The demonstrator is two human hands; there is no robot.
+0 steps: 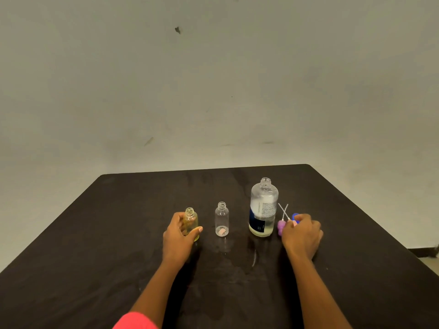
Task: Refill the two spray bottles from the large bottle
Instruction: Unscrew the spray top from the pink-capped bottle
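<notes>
1. Your left hand (178, 236) is wrapped around the left spray bottle (191, 222), fingers behind it and thumb across its front, so it is grasped upright on the desk (95, 245); its neck is open, with no spray head on it, and yellowish liquid shows low inside it

2. Just right of that, apart from your hand, the second spray bottle (222, 219) stands upright near the middle of the desk, clear, uncapped and looking nearly empty, with something pale at its bottom

3. Further right stands the large bottle (263, 207), upright, cap off, a dark label low on its front and a printed label on its side; pale liquid fills only its lowest part, and it is closer to the far edge than the two small bottles

4. Beside the large bottle's base lie the two spray heads, a purple one (281, 226) and a pink one (294, 223), their thin dip tubes (283, 211) pointing up and away toward the far edge

5. Your right hand (301, 236) rests over those heads toward the desk's right side, fingers curled on the pink one, with a blue cap (295, 216) showing just past your fingertips; I cannot tell whether you are truly pinching it or only touching it
</notes>
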